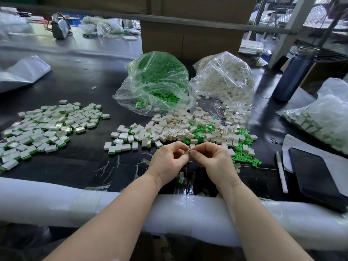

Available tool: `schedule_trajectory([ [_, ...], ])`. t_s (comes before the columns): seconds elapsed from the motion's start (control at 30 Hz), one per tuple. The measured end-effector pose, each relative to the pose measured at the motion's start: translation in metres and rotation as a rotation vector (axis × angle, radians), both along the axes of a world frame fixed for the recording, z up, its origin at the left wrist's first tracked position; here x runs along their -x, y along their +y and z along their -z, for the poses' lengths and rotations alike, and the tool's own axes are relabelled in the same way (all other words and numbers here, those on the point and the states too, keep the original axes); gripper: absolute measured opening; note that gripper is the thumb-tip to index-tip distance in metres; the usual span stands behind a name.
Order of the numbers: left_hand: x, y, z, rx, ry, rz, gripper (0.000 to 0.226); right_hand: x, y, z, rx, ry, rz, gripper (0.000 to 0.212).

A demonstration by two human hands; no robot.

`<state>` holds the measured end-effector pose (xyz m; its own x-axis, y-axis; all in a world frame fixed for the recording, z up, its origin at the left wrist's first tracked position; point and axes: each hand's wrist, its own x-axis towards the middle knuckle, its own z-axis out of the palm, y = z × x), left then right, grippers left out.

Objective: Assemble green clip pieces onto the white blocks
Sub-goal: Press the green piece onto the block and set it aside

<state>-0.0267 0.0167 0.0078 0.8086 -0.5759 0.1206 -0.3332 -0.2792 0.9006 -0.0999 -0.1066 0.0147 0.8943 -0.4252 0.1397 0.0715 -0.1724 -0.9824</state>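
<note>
Two hands met over the near middle of the black table (79, 81), fingertips together around one small green clip (189, 152). The right hand (214, 157) pinched the clip between thumb and forefinger. The left hand (167, 159) had its fingers curled in against the same spot, pinching something small; whether that was a white block could not be told, as the fingers hid it.

Just beyond the hands lay a loose heap of white blocks (175, 129), mixed on its right side with scattered green clips (243, 157). One block with a green end (181, 177) lay on the table between the wrists. Behind the heap sat two clear plastic bags side by side, the left bag (156, 80) full of green clips and the right bag (224, 78) full of white blocks, both with their mouths spilling toward the heap.

Well to the left was a spread of finished blocks with green edges (47, 125). At the right edge lay another bag of blocks (323, 117), with a dark blue bottle (293, 74) standing behind it, a white pen (281, 172) and a dark tablet (318, 179) on white paper. A white foam pad (56, 202) ran along the near table edge under both forearms.
</note>
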Motion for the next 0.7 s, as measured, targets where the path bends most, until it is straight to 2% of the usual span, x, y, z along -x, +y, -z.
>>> schedule_trajectory([
  [0.27, -0.0001, 0.0007, -0.0006, 0.024, 0.022, 0.025, 0.006, -0.0005, -0.0018, 0.0014, 0.017, 0.007, 0.012, 0.004],
  [0.43, -0.0008, -0.0001, 0.0004, 0.023, 0.021, 0.020, 0.011, -0.0008, -0.0013, 0.0021, 0.025, 0.009, 0.004, 0.009],
  [0.57, -0.0006, -0.0003, -0.0003, 0.058, 0.030, 0.055, 0.010, -0.0018, -0.0015, 0.0030, 0.029, -0.014, -0.004, 0.002],
  [0.7, -0.0010, -0.0004, 0.0003, 0.084, 0.018, 0.105, 0.011, -0.0023, -0.0001, 0.0029, 0.063, 0.031, -0.094, 0.016],
])
